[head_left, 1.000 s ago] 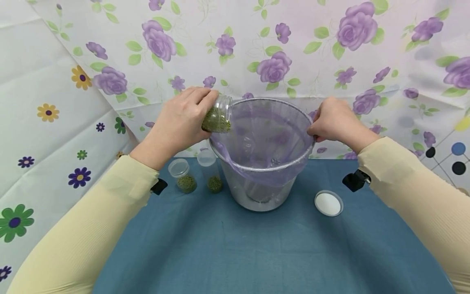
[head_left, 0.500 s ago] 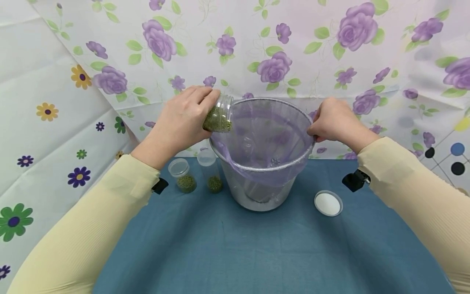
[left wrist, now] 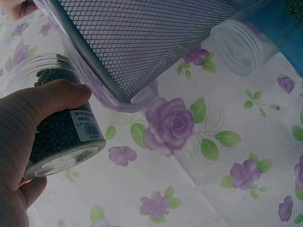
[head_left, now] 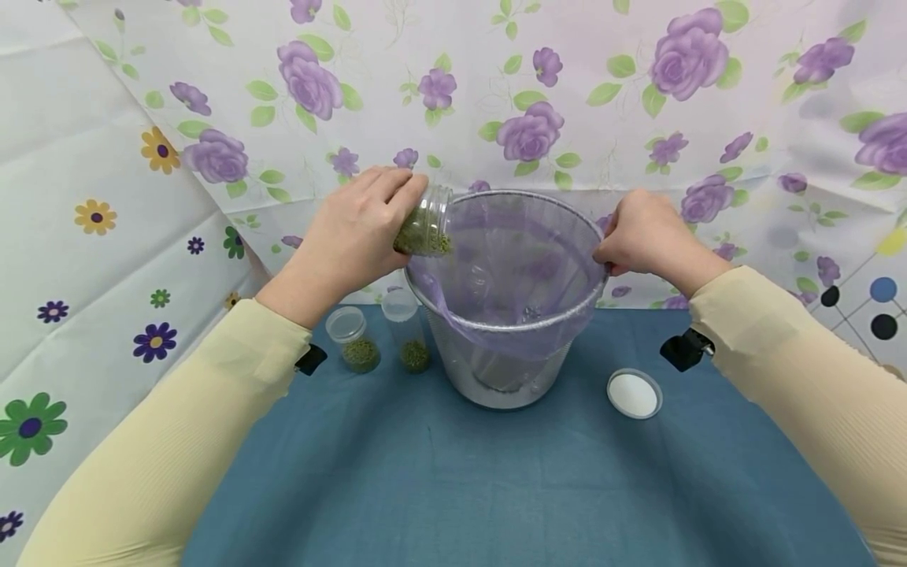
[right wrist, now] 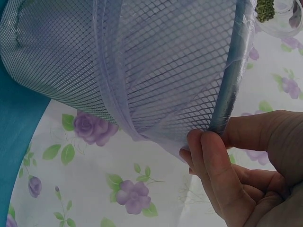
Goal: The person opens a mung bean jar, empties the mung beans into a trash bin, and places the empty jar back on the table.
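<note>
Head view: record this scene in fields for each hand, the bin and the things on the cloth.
Bin: mesh, upright, lined with a purple bag
Left hand: grips a tilted jar of green pellets, mouth toward the bin
Right hand: pinches bin rim and bag
Left of bin: short jar, tall jar, both holding green pellets
Right of bin: shallow dish, white contents

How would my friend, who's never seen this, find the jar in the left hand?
Find the big silver mesh bin lined with a purple bag. Near its top, on the person's left, the left hand holds a clear jar of green bits. It's the tipped one, held up; the short jar and the tall jar nearby stand on the blue cloth.
</note>
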Tool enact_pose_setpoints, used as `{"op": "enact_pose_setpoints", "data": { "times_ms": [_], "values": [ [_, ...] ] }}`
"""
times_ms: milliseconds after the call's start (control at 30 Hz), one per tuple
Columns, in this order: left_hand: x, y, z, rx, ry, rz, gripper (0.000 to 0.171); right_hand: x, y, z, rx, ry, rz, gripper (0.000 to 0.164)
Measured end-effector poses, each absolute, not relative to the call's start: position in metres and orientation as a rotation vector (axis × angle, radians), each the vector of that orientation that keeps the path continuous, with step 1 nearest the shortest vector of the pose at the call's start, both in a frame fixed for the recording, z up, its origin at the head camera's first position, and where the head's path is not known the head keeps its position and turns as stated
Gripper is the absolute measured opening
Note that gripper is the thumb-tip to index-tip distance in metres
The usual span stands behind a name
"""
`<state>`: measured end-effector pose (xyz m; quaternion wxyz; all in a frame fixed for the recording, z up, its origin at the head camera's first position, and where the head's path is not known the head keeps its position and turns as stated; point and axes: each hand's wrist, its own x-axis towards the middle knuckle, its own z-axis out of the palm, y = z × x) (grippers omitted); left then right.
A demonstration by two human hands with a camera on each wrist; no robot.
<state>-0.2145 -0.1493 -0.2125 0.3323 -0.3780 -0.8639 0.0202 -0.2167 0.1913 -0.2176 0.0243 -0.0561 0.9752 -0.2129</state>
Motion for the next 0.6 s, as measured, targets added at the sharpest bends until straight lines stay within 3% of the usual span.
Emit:
{"op": "enact_pose_setpoints", "data": {
  "times_ms": [600],
  "values": [
    [-0.2160,-0.1466,-0.2102,-0.998,-2.276,0.056,0.084,-0.2178,0.1925,-0.2169,-0.175,3.013,-0.647,0.017]
  ]
}}
